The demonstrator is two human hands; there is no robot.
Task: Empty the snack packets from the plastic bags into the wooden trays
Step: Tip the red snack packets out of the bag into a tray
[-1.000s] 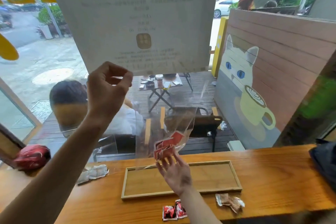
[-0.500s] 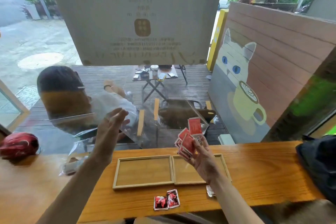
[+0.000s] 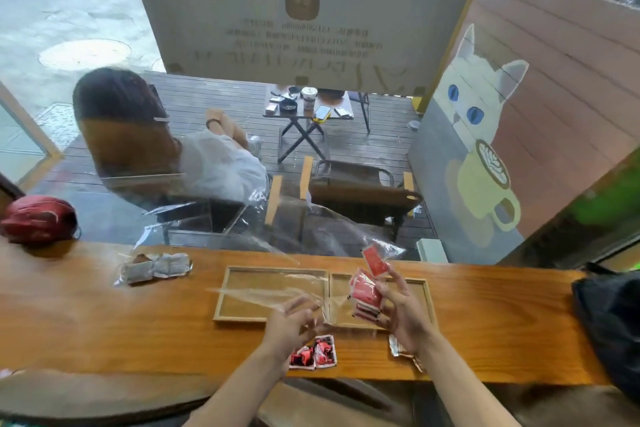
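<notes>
Two shallow wooden trays sit side by side on the counter, the left tray (image 3: 228, 291) and the right tray (image 3: 425, 291). My right hand (image 3: 403, 315) holds a stack of red snack packets (image 3: 365, 291) above the right tray; one packet sticks up at the top. A clear plastic bag (image 3: 277, 291) hangs loose over the left tray, and my left hand (image 3: 291, 324) touches its near end with spread, blurred fingers. Two red-and-black packets (image 3: 314, 352) lie on the counter in front of the trays.
A clear bag of grey-wrapped snacks (image 3: 156, 267) lies left of the trays. A silver wrapper (image 3: 398, 350) shows under my right wrist. A red pouch (image 3: 38, 218) sits far left, a dark bag (image 3: 609, 319) far right. A window stands behind the counter.
My left hand has dropped from high up down to the counter by the trays. The plastic bag has come down with it. My right hand has lowered with the red packets over the right tray.
</notes>
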